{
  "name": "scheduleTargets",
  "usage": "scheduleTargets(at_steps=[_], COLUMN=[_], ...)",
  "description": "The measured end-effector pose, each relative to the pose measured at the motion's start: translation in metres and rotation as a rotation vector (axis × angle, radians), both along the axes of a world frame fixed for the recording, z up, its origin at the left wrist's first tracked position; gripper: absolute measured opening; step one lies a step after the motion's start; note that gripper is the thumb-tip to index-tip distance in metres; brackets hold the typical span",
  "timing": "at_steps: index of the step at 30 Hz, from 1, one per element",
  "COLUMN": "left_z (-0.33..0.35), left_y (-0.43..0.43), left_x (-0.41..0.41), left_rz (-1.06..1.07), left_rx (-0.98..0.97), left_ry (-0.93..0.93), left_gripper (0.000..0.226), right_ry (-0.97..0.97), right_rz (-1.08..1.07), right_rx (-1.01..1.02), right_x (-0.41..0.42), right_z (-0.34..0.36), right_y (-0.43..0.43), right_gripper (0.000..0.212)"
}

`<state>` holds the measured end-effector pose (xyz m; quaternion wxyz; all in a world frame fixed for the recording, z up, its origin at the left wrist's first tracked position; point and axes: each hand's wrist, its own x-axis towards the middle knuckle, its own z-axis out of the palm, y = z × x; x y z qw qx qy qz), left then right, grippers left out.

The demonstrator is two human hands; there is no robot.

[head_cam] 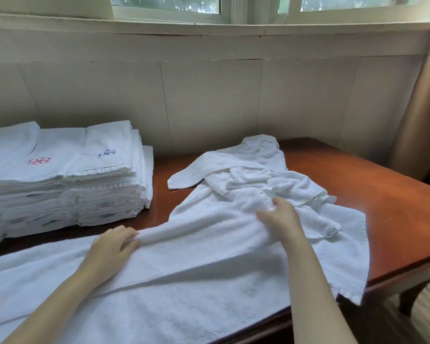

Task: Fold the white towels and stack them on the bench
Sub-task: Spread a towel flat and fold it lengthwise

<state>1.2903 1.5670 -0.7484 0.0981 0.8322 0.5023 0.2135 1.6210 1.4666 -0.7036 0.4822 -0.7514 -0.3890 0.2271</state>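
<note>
Along the near edge of the surface (358, 177) lies the largest thing here, a long white towel (184, 301) spread flat and reaching from the left edge almost to the near right corner, its far long edge lifted into a soft roll. At the far left corner stands the finished stack of folded towels (67, 180), many layers deep in two side-by-side piles, so most of the work looks done. Toward the far right sits a crumpled heap of unfolded towels (258, 180), smaller, waiting its turn. The left hand (112, 247) has its fingers curled closed on the raised edge of the long towel; the right hand (281, 214) pinches the same edge, fingers narrow, just beside the heap.
</note>
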Motion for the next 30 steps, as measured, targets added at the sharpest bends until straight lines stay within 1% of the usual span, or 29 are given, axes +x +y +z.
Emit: scheduleTargets(at_steps=[1,3,4,5,6,7,8,9,10,11,13,15,17,19,21,25,26,28,29,30], left_z=[0.001,0.007,0.012,0.015,0.017,0.017,0.013,0.009,0.002,-0.005,-0.017,-0.02,-0.018,-0.018,-0.019,-0.018,-0.018,-0.017,-0.017,-0.016], left_y=[0.003,0.009,0.014,0.018,0.021,0.024,0.025,0.024,0.023,0.02,0.018,0.018,0.018,0.017,0.015,0.011,0.009,0.005,0.002,0.0], left_x=[0.002,0.007,0.009,0.01,0.01,0.01,0.01,0.008,0.006,0.003,-0.004,-0.015,-0.028,-0.045,-0.064,-0.091,-0.093,-0.095,-0.095,-0.095], left_rz=[0.006,0.043,0.074,0.111,0.152,0.196,0.231,0.254,0.258,0.248,0.204,0.167,0.151,0.169,0.189,0.202,0.201,0.196,0.193,0.19], left_rx=[0.016,0.06,0.095,0.133,0.165,0.183,0.185,0.157,0.105,0.035,-0.103,-0.175,-0.19,-0.206,-0.232,-0.26,-0.262,-0.259,-0.257,-0.256], left_ry=[-0.021,-0.102,-0.153,-0.183,-0.175,-0.126,-0.052,0.039,0.132,0.21,0.281,0.301,0.334,0.352,0.355,0.357,0.351,0.343,0.34,0.337], left_gripper=[0.005,0.005,0.006,0.007,0.012,0.021,0.031,0.041,0.048,0.053,0.058,0.06,0.06,0.061,0.062,0.064,0.065,0.066,0.066,0.067], right_ry=[-0.131,-0.181,-0.204,-0.236,-0.275,-0.315,-0.362,-0.404,-0.432,-0.448,-0.439,-0.425,-0.456,-0.525,-0.557,-0.497,-0.484,-0.451,-0.426,-0.396], right_rz=[-0.101,-0.126,-0.136,-0.157,-0.174,-0.177,-0.175,-0.169,-0.171,-0.183,-0.203,-0.197,-0.206,-0.234,-0.268,-0.352,-0.355,-0.321,-0.283,-0.251], right_rx=[0.054,0.245,0.311,0.335,0.311,0.237,0.121,-0.002,-0.089,-0.128,-0.124,-0.093,-0.076,-0.073,-0.028,0.126,0.11,-0.017,-0.106,-0.172], right_x=[0.003,0.005,0.006,0.007,0.009,0.009,0.01,0.009,0.008,0.007,0.008,0.01,0.009,0.004,0.002,0.005,0.007,0.013,0.016,0.017], right_z=[-0.001,0.004,0.006,0.008,0.007,0.003,-0.004,-0.014,-0.023,-0.03,-0.036,-0.035,-0.035,-0.036,-0.032,-0.004,0.0,-0.003,-0.01,-0.018], right_y=[0.003,0.011,0.017,0.024,0.031,0.037,0.042,0.044,0.045,0.045,0.044,0.045,0.045,0.042,0.04,0.05,0.051,0.05,0.048,0.045], right_gripper=[0.02,0.015,0.018,0.022,0.024,0.023,0.02,0.017,0.018,0.021,0.019,0.02,0.033,0.04,0.041,0.034,0.032,0.029,0.03,0.036])
